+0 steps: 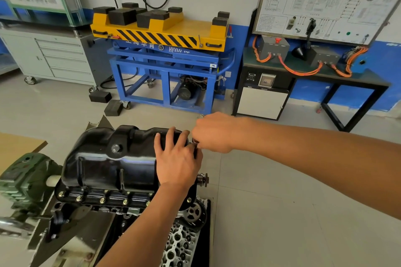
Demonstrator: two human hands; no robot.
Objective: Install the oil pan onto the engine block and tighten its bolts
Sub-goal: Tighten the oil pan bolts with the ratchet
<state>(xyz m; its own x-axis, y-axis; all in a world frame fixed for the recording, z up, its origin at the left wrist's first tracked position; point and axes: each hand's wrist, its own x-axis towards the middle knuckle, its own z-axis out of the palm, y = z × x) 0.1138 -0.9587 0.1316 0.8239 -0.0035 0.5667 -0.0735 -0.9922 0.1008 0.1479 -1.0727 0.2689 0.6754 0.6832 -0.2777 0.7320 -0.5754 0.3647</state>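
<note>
— While 2 bare hands are at its right end, where does the oil pan (104, 162) sit, and which way does it run?

— Seated on the engine block (112, 209), sump bulging toward the ceiling, flange down. Its long axis runs left to right across the head view, with the right end angled slightly away from the camera.

— What does it look like?

— Glossy black metal with rounded corners and raised ribs down the near wall, plus 1 hex drain plug (116, 148) on the sloped face. A row of brass-coloured bolts (102, 200) lines the near flange.

— And the hands?

— The left hand (175, 158) lies flat on the pan's right end, fingers straight and spread, gripping nothing. The right hand (213, 134) is curled round a dark cylindrical tool (195, 141) at the pan's far right corner. The tool's tip is hidden, so whether it meets a bolt cannot be told.

— Around it?

— A toothed sprocket (193, 212) sits below right, above bare silver castings. A green gearbox (23, 178) is at left, and a yellow-and-blue lift table (165, 28) stands on the tiled floor beyond.
</note>
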